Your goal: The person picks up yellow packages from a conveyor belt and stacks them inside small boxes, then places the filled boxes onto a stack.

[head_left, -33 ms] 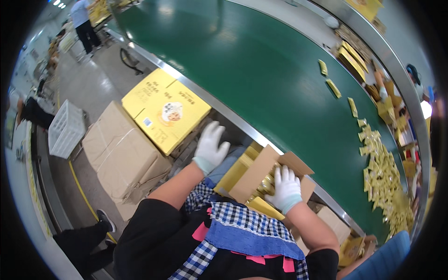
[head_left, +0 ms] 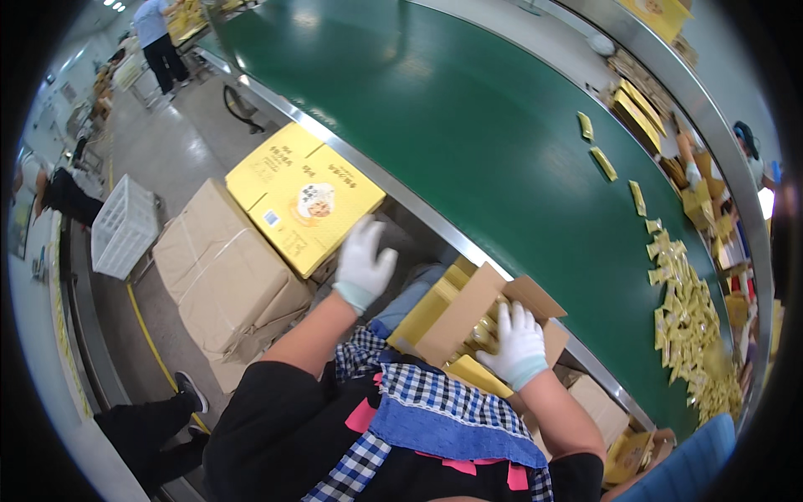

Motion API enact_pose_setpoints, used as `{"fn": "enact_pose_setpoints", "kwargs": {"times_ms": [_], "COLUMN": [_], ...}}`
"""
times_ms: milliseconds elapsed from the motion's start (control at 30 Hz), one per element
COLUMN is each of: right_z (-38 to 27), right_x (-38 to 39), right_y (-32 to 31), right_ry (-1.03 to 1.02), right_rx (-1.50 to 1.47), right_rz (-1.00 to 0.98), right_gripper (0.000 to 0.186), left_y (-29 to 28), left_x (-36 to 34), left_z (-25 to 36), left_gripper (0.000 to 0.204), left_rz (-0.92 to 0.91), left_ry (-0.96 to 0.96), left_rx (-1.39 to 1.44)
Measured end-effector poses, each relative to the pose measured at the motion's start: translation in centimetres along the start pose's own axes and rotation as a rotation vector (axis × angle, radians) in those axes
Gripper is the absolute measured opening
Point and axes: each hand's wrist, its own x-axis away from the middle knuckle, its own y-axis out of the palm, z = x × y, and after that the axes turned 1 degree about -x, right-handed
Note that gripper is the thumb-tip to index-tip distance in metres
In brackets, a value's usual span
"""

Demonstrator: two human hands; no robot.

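In a white glove, my left hand (head_left: 365, 258) hovers with its fingers apart and nothing in them. It is close to the near corner of a stack of flat yellow printed cartons (head_left: 305, 201). My right hand (head_left: 514, 341), also gloved, reaches into an open cardboard box (head_left: 456, 314) in front of me. Its fingers are stretched out at the small shiny yellow packets (head_left: 483, 333) inside, and the palm partly covers them. The box's brown flaps stand up, and its outside is yellow.
A green conveyor belt (head_left: 418, 117) runs beyond the box, with a heap of yellow packets (head_left: 686, 318) at its right. A brown paper-wrapped bundle (head_left: 222, 272) lies left, near a white plastic crate (head_left: 125, 226). Other people stand at far left and across the belt.
My left hand has moved a little left, nearer to the flat yellow cartons. My right hand stays in the box over the packets. The whole view has shifted slightly.
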Motion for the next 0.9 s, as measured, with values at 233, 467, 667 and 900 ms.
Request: {"fn": "enact_pose_setpoints", "kwargs": {"times_ms": [233, 467, 667, 900], "right_z": [2.2, 2.3, 3.2, 3.6], "right_x": [3.5, 4.6, 5.4, 6.4], "right_y": [0.3, 1.6, 2.4, 3.5], "right_ry": [0.015, 0.020, 0.011, 0.049], "right_rx": [-0.521, -0.696, -0.759, -0.818], "right_rz": [0.535, 0.649, 0.659, 0.689], "right_gripper": [0.065, 0.055, 0.054, 0.050], "left_y": [-8.2, -6.2, -6.1, -9.5], "left_x": [1.9, 3.7, -5.3, -12.1], "left_z": [-5.3, -8.2, -4.3, -16.9], "left_gripper": [0.062, 0.090, 0.092, 0.077], "left_rz": [0.211, -0.152, -0.643, -0.507], "left_ry": [-1.052, -0.716, -0.504, -0.775], "left_rx": [0.751, 0.056, -0.887, -0.814]}}
